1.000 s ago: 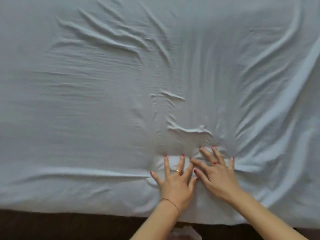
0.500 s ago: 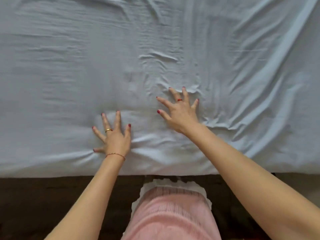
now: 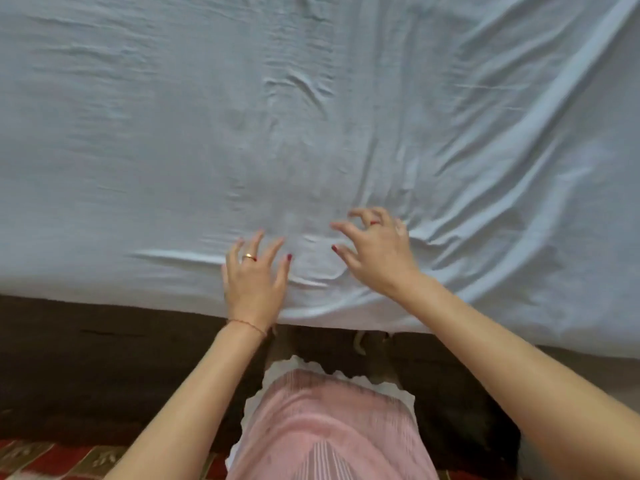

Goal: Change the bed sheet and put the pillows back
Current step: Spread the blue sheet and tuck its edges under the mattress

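Note:
A pale blue bed sheet [image 3: 242,116] covers the mattress and fills most of the view, with long creases running to the upper right and small wrinkles in the middle. My left hand [image 3: 254,277] lies near the sheet's front edge with fingers spread and almost straight. A little to its right, my right hand [image 3: 375,252] hovers on the sheet with fingers loosely curled and holding nothing. Between the two hands the cloth bulges in a small fold. No pillow is in view.
The dark side of the bed [image 3: 104,358] runs below the sheet's hanging edge. A red patterned rug [image 3: 52,459] shows at the bottom left. My pink garment [image 3: 325,424] fills the bottom centre.
Both hands slid back toward the front edge of the sheet and came closer together. The right hand's fingers went from flat and spread to loosely curled. The view tilted down.

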